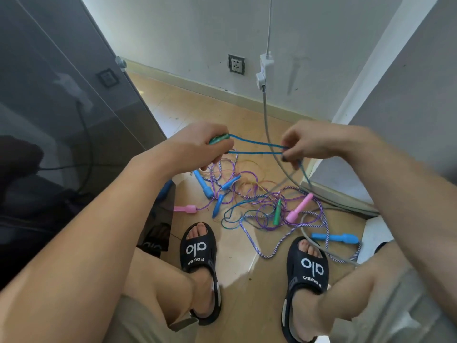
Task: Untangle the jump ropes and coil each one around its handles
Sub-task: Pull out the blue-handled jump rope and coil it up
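My left hand (206,144) grips a green jump-rope handle (218,139). Two strands of its blue rope (257,144) stretch across to my right hand (303,144), which pinches them; the rope then drops down from that hand toward the floor. Below, a tangle of purple, blue and striped ropes (252,204) lies on the wooden floor. In it are blue handles (204,185), pink handles (299,206) and a second green handle (277,212). Another pink handle (185,209) lies at the left and a blue one (336,238) at the right.
My two feet in black slides (199,248) stand just in front of the tangle. A grey cable (268,134) hangs from a white plug (263,70) on the wall and runs across the floor. A dark cabinet (61,107) is at left, a white wall corner (371,95) at right.
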`<state>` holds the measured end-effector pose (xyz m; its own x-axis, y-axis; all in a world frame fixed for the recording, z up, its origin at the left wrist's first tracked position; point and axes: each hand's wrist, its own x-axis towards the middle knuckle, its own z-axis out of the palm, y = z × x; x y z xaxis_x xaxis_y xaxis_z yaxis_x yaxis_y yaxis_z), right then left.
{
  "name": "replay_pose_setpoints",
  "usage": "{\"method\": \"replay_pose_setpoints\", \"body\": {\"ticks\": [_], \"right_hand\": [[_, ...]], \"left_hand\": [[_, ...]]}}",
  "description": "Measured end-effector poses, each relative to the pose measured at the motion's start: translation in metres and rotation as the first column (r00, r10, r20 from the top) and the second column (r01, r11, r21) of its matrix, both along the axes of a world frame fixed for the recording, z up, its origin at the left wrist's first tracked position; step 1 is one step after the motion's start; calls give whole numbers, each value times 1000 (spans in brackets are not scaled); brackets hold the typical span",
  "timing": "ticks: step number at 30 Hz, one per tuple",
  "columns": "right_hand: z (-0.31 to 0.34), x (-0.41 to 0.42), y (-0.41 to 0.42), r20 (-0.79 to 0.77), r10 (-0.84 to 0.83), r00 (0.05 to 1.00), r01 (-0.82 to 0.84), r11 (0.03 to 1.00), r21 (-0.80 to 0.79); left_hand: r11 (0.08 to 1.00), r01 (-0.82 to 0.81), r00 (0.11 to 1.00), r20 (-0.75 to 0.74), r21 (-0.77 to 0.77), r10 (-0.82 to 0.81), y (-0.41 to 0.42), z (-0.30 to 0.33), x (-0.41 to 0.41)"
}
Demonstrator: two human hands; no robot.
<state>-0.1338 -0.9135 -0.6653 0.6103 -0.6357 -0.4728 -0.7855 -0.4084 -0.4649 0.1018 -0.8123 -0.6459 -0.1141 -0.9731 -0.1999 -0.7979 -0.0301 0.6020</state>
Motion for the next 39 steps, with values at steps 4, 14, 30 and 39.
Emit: {"method": "replay_pose_setpoints", "body": {"ticks": [4, 14, 30, 39], "right_hand": [[-7, 14, 16, 154, -57, 986, 34, 989, 147], [1, 0, 7, -204, 47, 978, -38, 998, 47], [-2, 2, 9, -65, 13, 998, -10, 999, 54], [-1, 25, 25, 101, 5, 995, -1, 999, -45]], "left_hand": [[1000, 25, 999, -46, 5, -25, -2, 0, -8], [1000, 24, 999, 35, 15, -25, -2, -4, -2], [998, 46, 999, -7, 49, -45, -3, 1, -8], [1000, 12, 999, -53, 19, -11, -4, 2, -3]]}}
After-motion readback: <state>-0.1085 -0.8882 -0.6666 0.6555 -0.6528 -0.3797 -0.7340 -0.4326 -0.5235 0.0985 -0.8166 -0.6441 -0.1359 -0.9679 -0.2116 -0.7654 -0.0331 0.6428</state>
